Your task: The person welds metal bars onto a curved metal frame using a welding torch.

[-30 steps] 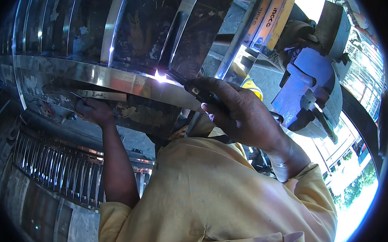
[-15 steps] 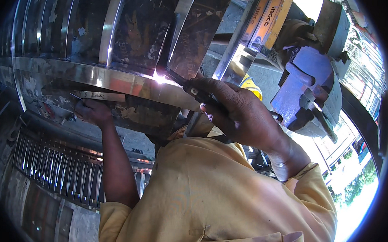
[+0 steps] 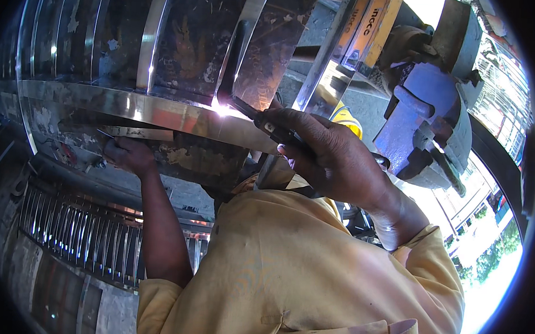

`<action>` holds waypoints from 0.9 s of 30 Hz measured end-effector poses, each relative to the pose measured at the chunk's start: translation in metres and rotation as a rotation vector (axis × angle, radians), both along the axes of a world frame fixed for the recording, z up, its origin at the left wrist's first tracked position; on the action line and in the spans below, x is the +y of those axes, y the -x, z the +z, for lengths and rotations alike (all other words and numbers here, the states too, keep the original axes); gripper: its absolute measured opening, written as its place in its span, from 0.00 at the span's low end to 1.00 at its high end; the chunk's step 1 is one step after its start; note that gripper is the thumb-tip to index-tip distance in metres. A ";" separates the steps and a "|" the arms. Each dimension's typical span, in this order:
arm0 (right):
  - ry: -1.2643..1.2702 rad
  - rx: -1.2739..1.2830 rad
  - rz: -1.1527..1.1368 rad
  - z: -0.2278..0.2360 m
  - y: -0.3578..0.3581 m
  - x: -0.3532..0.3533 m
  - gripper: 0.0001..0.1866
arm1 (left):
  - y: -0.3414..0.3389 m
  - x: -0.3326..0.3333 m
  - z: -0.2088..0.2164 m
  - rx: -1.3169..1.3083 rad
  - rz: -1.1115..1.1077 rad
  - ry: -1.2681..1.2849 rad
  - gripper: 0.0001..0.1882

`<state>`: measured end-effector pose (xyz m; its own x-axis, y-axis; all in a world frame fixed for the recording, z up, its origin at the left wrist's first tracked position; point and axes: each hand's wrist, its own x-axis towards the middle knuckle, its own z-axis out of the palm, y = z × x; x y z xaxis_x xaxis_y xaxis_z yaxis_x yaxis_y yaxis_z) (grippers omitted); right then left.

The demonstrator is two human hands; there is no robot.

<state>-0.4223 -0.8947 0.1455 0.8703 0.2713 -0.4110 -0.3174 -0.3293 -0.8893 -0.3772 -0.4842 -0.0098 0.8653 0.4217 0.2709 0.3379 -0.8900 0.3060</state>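
Observation:
My right hand (image 3: 345, 161) is closed around the black handle of a welding torch (image 3: 275, 130). The torch's tip points left, at a bright white-violet arc (image 3: 221, 109) where a shiny upright slat (image 3: 250, 20) meets a long polished metal rail (image 3: 180, 114). Lower on the left, my left hand (image 3: 130, 156) is closed on a thin rod (image 3: 105, 133), whose end sticks out past the fingers, well apart from the arc. This hand is close to the stained dark board under the rail; whether it rests there I cannot tell.
Several more upright slats (image 3: 151, 36) join the rail at left. A bench vise (image 3: 416, 108) stands at right, near orange-yellow bars (image 3: 372, 31) and a yellow and grey item (image 3: 346, 118). Another slatted metal frame (image 3: 79, 230) lies at lower left.
Both hands, the torch and the rod stay nearly where they were. The arc still burns at the same joint, with slightly different glare around it.

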 end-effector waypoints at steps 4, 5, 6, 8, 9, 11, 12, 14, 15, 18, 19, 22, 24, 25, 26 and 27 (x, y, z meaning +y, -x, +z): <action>0.017 -0.013 -0.058 0.002 0.002 0.002 0.26 | 0.001 0.002 -0.003 -0.016 -0.006 -0.066 0.22; 0.016 -0.013 -0.057 0.003 0.001 0.002 0.26 | 0.001 0.002 -0.003 -0.016 -0.005 -0.067 0.22; 0.010 0.017 -0.052 0.005 0.001 0.001 0.26 | 0.001 0.002 -0.003 -0.027 -0.005 -0.067 0.22; 0.005 0.047 -0.047 0.005 0.001 0.001 0.27 | 0.000 0.001 -0.002 -0.038 -0.004 -0.066 0.22; 0.030 0.057 -0.019 0.004 0.001 0.002 0.27 | -0.001 -0.002 0.000 -0.001 0.018 -0.028 0.21; 0.056 0.068 0.007 0.003 0.001 0.002 0.27 | -0.001 -0.001 0.000 0.037 0.039 0.010 0.20; 0.051 0.031 0.014 0.003 0.000 0.001 0.27 | -0.001 0.002 -0.001 0.037 0.026 0.002 0.20; 0.046 -0.007 0.020 0.004 0.000 0.000 0.27 | 0.000 0.004 -0.003 0.036 0.013 -0.005 0.21; 0.052 0.016 0.004 0.006 0.000 0.001 0.26 | 0.000 0.004 -0.003 0.019 0.009 0.008 0.21; 0.051 0.022 -0.032 0.003 0.002 0.003 0.26 | -0.001 0.005 -0.003 0.012 0.006 -0.001 0.21; 0.043 0.005 -0.052 0.002 0.004 0.004 0.25 | -0.002 0.004 -0.003 0.024 0.009 -0.025 0.21; 0.075 0.004 0.024 0.003 0.003 0.001 0.25 | -0.002 -0.003 0.003 0.027 0.024 0.008 0.21; 0.059 -0.047 0.010 -0.001 0.004 0.000 0.26 | -0.002 0.000 -0.001 0.020 0.025 0.002 0.21; 0.042 -0.095 -0.002 -0.002 0.006 0.000 0.27 | -0.001 0.001 -0.002 0.014 0.028 -0.005 0.21; 0.045 -0.100 -0.006 0.002 0.007 0.001 0.27 | -0.001 0.001 -0.002 0.009 0.023 -0.001 0.21; 0.079 -0.014 -0.042 0.008 0.007 0.002 0.27 | -0.001 0.001 -0.001 0.040 0.043 -0.008 0.21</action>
